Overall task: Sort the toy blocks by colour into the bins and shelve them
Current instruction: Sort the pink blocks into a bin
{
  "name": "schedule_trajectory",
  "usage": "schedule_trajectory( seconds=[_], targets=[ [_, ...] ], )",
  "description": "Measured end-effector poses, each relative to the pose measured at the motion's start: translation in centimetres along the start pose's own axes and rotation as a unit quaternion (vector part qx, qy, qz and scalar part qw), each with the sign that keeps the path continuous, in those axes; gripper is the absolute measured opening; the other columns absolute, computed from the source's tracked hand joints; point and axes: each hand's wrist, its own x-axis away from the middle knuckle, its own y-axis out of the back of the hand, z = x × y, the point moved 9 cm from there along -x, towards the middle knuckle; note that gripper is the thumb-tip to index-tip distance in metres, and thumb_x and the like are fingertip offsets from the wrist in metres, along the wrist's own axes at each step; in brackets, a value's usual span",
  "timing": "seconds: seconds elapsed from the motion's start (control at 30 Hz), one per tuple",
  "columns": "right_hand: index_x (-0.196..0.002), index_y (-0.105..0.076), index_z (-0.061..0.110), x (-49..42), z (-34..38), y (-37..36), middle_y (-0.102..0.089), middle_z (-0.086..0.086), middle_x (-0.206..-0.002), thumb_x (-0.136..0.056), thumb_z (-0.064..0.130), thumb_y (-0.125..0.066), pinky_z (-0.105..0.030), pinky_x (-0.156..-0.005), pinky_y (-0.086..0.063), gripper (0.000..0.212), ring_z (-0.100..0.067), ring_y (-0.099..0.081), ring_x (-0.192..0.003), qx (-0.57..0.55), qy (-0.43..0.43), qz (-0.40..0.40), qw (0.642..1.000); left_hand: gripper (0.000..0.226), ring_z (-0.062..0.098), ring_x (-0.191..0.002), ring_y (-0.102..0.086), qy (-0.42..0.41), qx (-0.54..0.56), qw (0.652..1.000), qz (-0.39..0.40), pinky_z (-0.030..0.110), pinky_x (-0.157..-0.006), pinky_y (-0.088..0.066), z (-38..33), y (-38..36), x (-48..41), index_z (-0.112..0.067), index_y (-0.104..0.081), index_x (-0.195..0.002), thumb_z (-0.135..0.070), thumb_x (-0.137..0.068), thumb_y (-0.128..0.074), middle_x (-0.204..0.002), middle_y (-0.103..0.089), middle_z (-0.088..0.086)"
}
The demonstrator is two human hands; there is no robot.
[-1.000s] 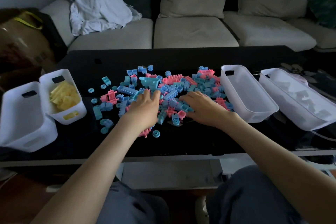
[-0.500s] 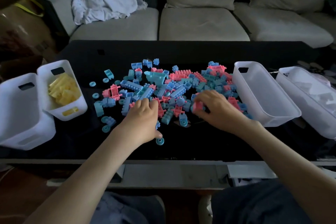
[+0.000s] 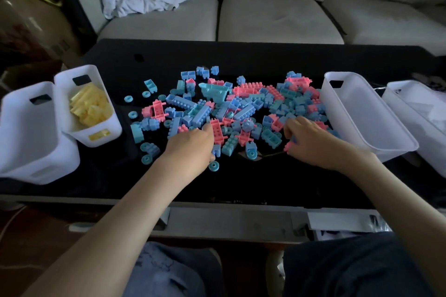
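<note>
Loads of pink and blue mixed up in the pile of blocks (image 3: 241,108), mid-surface between the bins. Yellow ones already sitting in the yellow bin (image 3: 95,143) on the left.

Right hand (image 3: 311,142): pinching a small pink block (image 3: 288,146), just beside the near-right bin (image 3: 362,113). Left hand (image 3: 190,149): curled down into the near edge of the pile, no telling if gripping anything.

Plenty to mess up here tbh. Raking with both hands at once could easily flick the loose teal wheel (image 3: 213,166) off the near edge of the surface (image 3: 241,183). Pretty dim too, so easy to mistake teal for blue and drop it in the wrong bin. Could also bump that near-right bin while reaching over and shove it into the far-right bin (image 3: 415,103).
</note>
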Motion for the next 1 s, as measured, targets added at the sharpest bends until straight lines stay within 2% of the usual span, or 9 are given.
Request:
schedule_trajectory(
  seconds=[0.13, 0.3, 0.43, 0.57, 0.67, 0.73, 0.83, 0.9, 1.0],
  targets=[
    [-0.1, -0.042, 0.018, 0.3, 0.2, -1.2, -0.038, 0.0, -0.105, -0.086, 0.02, -0.059, -0.025, -0.084, -0.034, 0.023, -0.016, -0.04, -0.103, 0.072, 0.031, 0.004, 0.997, 0.028, 0.016, -0.056, -0.047, 0.012, -0.006, 0.993, -0.121, 0.029, -0.047, -0.033, 0.4, 2.1, 0.4, -0.008, -0.039, -0.114, -0.021, -0.096, -0.055, -0.066, -0.044, -0.002],
    [-0.099, -0.053, 0.014, -0.4, 0.4, 0.2, -0.041, 0.001, -0.103, -0.091, 0.021, -0.057, -0.023, -0.082, -0.033, 0.011, -0.015, -0.043, -0.103, 0.031, 0.016, -0.02, 0.999, 0.031, 0.014, -0.073, -0.058, 0.009, 0.212, 0.96, -0.184, 0.028, -0.067, -0.047, 0.5, 3.6, 0.6, -0.01, -0.051, -0.118, -0.032, -0.096, -0.051, -0.097, -0.062, 0.001],
    [-0.098, -0.056, 0.019, -0.2, 2.0, 2.3, -0.045, 0.006, -0.098, -0.092, 0.031, -0.056, -0.017, -0.069, -0.036, 0.013, -0.007, -0.048, -0.086, -0.104, 0.009, -0.083, 0.991, 0.023, 0.003, -0.074, -0.057, 0.024, 0.38, 0.904, -0.194, 0.011, -0.062, -0.043, 0.4, 3.8, 0.4, -0.015, -0.06, -0.108, -0.032, -0.097, -0.05, -0.092, -0.06, -0.011],
    [-0.103, -0.057, 0.019, -0.2, 4.3, 2.0, -0.055, 0.005, -0.099, -0.095, 0.034, -0.05, -0.02, -0.07, -0.042, 0.018, -0.008, -0.052, -0.084, -0.263, 0.005, -0.066, 0.963, 0.018, 0.001, -0.075, -0.058, 0.07, 0.533, 0.832, -0.141, 0.003, -0.061, -0.044, -0.3, 2.2, -0.5, -0.017, -0.06, -0.098, -0.032, -0.097, -0.05, -0.084, -0.061, -0.011],
    [-0.103, -0.055, 0.015, -0.1, 5.1, 1.3, -0.056, -0.001, -0.103, -0.098, 0.032, -0.045, -0.024, -0.073, -0.052, 0.019, -0.01, -0.055, -0.086, -0.384, -0.023, -0.023, 0.923, 0.018, 0.014, -0.081, -0.066, 0.095, 0.622, 0.768, -0.117, 0.025, -0.075, -0.057, -1.2, 1.0, -1.6, -0.014, -0.061, -0.098, -0.03, -0.096, -0.053, -0.087, -0.064, 0.001],
    [-0.103, -0.053, 0.012, 0.3, 5.4, 0.8, -0.055, -0.003, -0.106, -0.098, 0.028, -0.046, -0.025, -0.072, -0.057, 0.018, -0.012, -0.059, -0.094, -0.464, -0.036, 0.019, 0.885, 0.017, 0.02, -0.084, -0.067, 0.105, 0.629, 0.761, -0.122, 0.041, -0.081, -0.057, -1.8, 0.7, -2.1, -0.014, -0.056, -0.094, -0.031, -0.094, -0.056, -0.09, -0.065, 0.005],
    [-0.109, -0.052, 0.008, 0.9, 4.9, 0.8, -0.054, -0.005, -0.108, -0.096, 0.022, -0.052, -0.018, -0.063, -0.055, 0.019, -0.011, -0.06, -0.089, -0.463, -0.043, 0.024, 0.885, 0.025, 0.023, -0.082, -0.068, 0.109, 0.606, 0.777, -0.129, 0.045, -0.08, -0.056, -2.9, 0.7, -2.6, -0.013, -0.054, -0.092, -0.036, -0.09, -0.061, -0.089, -0.066, 0.008],
    [-0.109, -0.052, 0.008, 1.3, 4.1, 1.5, -0.055, -0.006, -0.107, -0.095, 0.019, -0.053, -0.013, -0.057, -0.052, 0.018, -0.009, -0.061, -0.081, -0.438, -0.049, -0.013, 0.897, 0.027, 0.026, -0.085, -0.068, 0.11, 0.631, 0.759, -0.115, 0.047, -0.082, -0.055, -3.8, 0.5, -2.9, -0.013, -0.052, -0.092, -0.038, -0.088, -0.062, -0.091, -0.065, 0.01],
    [-0.104, -0.052, 0.008, 1.7, 2.9, 2.3, -0.059, -0.01, -0.107, -0.095, 0.017, -0.054, -0.022, -0.066, -0.058, 0.013, -0.018, -0.067, -0.086, -0.433, -0.049, -0.072, 0.897, 0.028, 0.021, -0.093, -0.065, 0.1, 0.659, 0.742, -0.073, 0.044, -0.089, -0.053, -5.5, 0.3, -3.2, -0.017, -0.053, -0.095, -0.043, -0.088, -0.06, -0.097, -0.063, 0.005]
  ],
)
